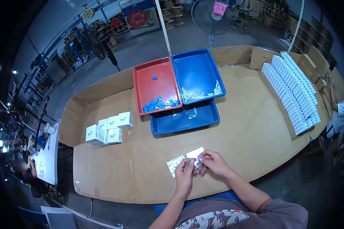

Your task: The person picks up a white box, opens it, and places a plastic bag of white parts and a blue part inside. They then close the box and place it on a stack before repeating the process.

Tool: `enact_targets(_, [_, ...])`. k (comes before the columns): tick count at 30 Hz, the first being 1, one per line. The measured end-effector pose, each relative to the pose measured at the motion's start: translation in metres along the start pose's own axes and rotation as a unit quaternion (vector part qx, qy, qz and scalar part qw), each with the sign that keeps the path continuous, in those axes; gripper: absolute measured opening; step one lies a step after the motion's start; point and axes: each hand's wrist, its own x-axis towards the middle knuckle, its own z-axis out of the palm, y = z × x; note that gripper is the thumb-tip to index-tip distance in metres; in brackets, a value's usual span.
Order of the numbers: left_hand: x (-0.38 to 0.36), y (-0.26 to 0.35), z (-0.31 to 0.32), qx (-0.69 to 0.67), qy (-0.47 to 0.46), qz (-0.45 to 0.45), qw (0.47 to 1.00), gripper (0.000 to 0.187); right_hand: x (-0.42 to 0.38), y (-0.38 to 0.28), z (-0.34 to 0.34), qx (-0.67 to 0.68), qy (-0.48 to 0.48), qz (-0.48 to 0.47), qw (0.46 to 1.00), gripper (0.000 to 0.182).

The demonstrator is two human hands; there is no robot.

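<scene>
My left hand (184, 174) and my right hand (215, 163) meet near the table's front edge, fingers closed on a small clear plastic bag (198, 160). What lies inside the bag is too small to make out. Just beyond the fingers is a plain white flat piece (195, 152), partly hidden by my hands. To the left of it, a white panel with small holes or marks (174, 165) lies on the cardboard-covered table, close to my left hand.
A red tray (156, 70) holds small blue parts; a blue tray (195, 65) holds thin white sticks. Under them sits another blue tray (185, 126) with clear bags. White boxes (114, 124) stand left, rows of white panels (292, 93) right. A person's arm (333, 95) shows at far right.
</scene>
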Motion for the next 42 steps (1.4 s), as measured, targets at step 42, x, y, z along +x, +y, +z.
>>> enact_targets(42, [0.05, 0.036, -0.035, -0.086, -0.179, -0.221, 0.955, 0.046, 0.268, -0.177, -0.08, -0.65, 0.07, -0.158, 0.74, 0.016])
